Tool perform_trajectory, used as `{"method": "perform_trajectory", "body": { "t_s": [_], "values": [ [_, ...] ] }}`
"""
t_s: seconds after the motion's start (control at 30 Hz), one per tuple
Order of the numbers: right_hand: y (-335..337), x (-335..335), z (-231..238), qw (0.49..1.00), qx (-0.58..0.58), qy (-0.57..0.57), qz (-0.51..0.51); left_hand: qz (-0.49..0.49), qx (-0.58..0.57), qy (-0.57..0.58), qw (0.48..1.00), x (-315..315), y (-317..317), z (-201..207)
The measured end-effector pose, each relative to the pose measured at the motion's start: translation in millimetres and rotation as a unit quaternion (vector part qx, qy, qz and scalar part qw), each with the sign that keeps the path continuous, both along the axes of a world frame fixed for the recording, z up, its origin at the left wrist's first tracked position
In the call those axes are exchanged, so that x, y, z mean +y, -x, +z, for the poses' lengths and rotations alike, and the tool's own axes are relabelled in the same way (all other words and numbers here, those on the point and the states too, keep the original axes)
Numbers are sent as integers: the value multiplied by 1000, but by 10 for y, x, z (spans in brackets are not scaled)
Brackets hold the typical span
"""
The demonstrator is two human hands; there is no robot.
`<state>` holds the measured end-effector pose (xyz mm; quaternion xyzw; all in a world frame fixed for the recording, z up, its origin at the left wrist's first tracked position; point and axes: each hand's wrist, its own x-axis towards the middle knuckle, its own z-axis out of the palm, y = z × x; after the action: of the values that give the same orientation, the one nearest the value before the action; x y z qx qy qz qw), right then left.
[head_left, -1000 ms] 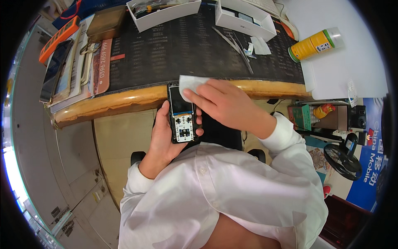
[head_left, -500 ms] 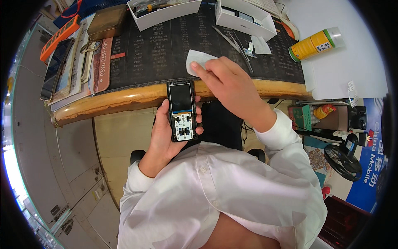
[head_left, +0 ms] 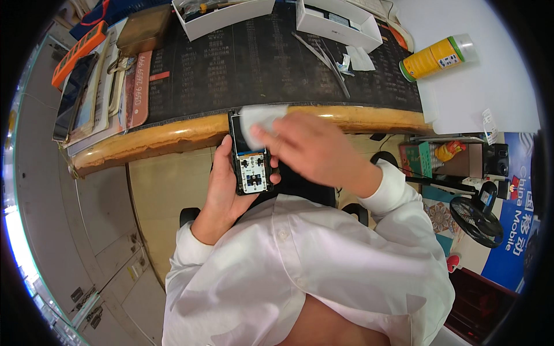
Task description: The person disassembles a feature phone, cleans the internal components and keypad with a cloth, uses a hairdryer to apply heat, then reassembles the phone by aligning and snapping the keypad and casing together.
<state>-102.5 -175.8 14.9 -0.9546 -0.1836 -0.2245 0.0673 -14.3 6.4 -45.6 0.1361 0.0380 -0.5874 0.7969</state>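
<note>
Upright in my left hand (head_left: 224,176) is a keypad mobile phone (head_left: 253,176) with its front cover off. Its white key board shows below the dark screen, and my fingers wrap around both sides. My right hand (head_left: 314,150), smeared by motion, pinches a white wipe (head_left: 262,120) over the upper part of the phone. The wipe covers much of the screen; whether it touches the glass I cannot tell. Both hands are just in front of the table's wooden edge.
Beyond the wooden edge (head_left: 173,132), tweezers (head_left: 326,60) lie on the dark mat (head_left: 231,69) beside a crumpled white scrap (head_left: 361,59). Two white boxes (head_left: 340,29) stand at the back. A yellow spray can (head_left: 433,59) lies right; a phone (head_left: 75,95) rests on papers left.
My right hand has brought the white wipe down and left, from above the table edge to over the phone's screen. My left hand keeps its hold almost in place.
</note>
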Motion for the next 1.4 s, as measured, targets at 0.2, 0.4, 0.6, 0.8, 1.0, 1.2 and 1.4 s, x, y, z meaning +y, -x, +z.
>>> {"method": "perform_trajectory", "body": {
  "t_s": [0.2, 0.4, 0.6, 0.8, 1.0, 1.2, 1.4],
  "values": [
    [49, 191, -176, 999, 16, -42, 17, 31, 45, -87, 995, 23, 15, -20],
    [76, -43, 28, 998, -6, -37, -51, -5, 23, -44, 999, 4, 3, -31],
    [-41, -15, -49, 995, -1, -56, -83, -18, -8, -66, 998, 3, -18, 9],
    [120, -760, 129, 965, -73, -21, -252, -46, -8, -51, 998, 30, -58, 66],
    [263, -1190, 263, 960, -49, -70, -268, -18, -55, -3, 998, -22, -294, 468],
    [-223, -2148, 391, 938, 11, -173, -301, 13, -113, 16, 993, -457, -717, 673],
    [-941, -2630, 202, 939, 213, -23, -271, -40, -86, 12, 995, -881, -1012, 524]
  ]
}}
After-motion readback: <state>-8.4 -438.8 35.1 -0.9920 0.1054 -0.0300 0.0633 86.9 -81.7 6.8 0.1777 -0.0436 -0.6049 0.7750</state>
